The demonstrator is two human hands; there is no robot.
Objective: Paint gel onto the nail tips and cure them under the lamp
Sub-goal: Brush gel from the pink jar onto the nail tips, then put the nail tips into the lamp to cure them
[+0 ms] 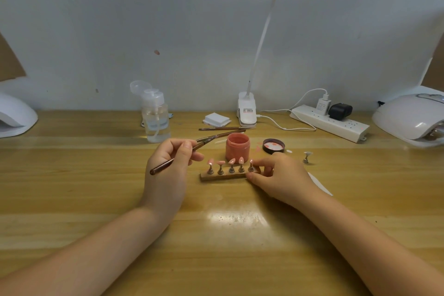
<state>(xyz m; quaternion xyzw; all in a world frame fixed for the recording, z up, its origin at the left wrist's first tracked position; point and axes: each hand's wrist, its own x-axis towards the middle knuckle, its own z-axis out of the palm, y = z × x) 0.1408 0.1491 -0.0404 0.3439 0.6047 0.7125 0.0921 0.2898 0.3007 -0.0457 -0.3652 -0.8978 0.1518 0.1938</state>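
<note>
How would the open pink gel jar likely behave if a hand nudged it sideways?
The gel jar looks squat and wide-based, so it would probably slide on the smooth table rather than tip. Its lid lies apart, so a hard knock could spill gel. It seems small and likely light.

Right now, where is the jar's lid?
In the head view, the lid lies upside down on the table, just right of the open gel jar and behind the right hand.

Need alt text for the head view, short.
Left hand holds a brush; right hand grips the end of a wooden strip holding five pink nail tips. Behind it, an open pink jar.
</note>
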